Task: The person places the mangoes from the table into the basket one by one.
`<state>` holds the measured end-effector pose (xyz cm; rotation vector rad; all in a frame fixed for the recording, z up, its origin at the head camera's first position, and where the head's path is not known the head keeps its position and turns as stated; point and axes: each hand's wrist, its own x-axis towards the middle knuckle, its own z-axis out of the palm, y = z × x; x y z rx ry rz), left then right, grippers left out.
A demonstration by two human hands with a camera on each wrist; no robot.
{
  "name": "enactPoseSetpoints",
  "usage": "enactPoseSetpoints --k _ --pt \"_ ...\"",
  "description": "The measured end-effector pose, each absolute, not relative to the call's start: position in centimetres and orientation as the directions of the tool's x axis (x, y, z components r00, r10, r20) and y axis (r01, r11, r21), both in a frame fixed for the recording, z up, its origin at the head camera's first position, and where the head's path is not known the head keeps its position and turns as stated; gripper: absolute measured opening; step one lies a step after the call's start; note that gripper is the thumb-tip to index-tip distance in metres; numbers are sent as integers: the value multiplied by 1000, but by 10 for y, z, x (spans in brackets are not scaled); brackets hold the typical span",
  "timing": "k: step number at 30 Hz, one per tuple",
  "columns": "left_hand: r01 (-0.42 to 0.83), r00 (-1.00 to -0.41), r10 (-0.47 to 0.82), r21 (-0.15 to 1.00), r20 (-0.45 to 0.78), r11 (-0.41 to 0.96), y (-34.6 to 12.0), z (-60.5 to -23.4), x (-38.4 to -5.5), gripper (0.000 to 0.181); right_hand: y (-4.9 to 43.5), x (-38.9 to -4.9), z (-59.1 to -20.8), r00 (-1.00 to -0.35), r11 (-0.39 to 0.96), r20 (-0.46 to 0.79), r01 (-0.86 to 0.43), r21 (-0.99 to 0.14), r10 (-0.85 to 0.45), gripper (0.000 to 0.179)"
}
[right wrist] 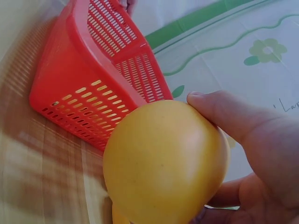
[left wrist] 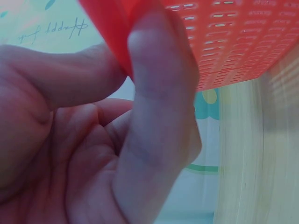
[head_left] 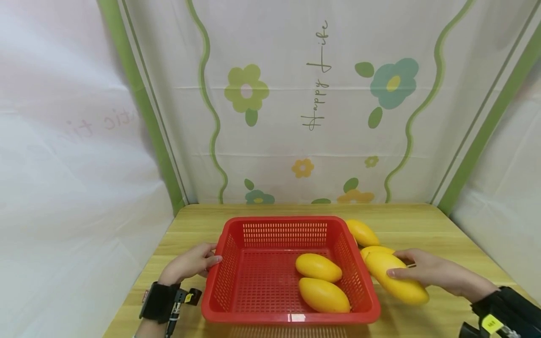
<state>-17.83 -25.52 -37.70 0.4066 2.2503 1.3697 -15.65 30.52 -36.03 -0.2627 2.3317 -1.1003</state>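
Observation:
A red plastic basket point(head_left: 270, 318) with slotted walls stands on the table, and two yellow mangoes point(head_left: 318, 267) lie in its right half. My left hand point(head_left: 192, 263) pinches the basket's left rim between thumb and fingers; the left wrist view shows the red rim point(left wrist: 110, 35) between them. Beyond the basket's right wall, my right hand point(head_left: 427, 272) grips another mango point(head_left: 390, 279), thumb on top. In the right wrist view this mango point(right wrist: 163, 163) hangs close to the basket's outer wall. The far fingers of the right hand are partly hidden behind the fruit.
Two more mangoes, one at the back point(head_left: 362, 233) and one partly covered by the held fruit point(head_left: 377, 251), lie on the wooden table point(head_left: 414, 225) right of the basket. White printed curtains point(head_left: 270, 141) enclose the table at the back and sides.

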Motion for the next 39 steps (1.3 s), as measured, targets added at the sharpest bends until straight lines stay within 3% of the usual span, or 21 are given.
enactPoseSetpoints --k 26,39 --pt "7 -841 487 894 -237 448 -255 -377 -179 43 295 -158 -351 -809 595 -337 -20 -803 -482 59" --pt "4 -840 489 898 -235 439 -255 -376 -176 44 290 -160 -346 -801 589 -330 -34 -807 -499 59"
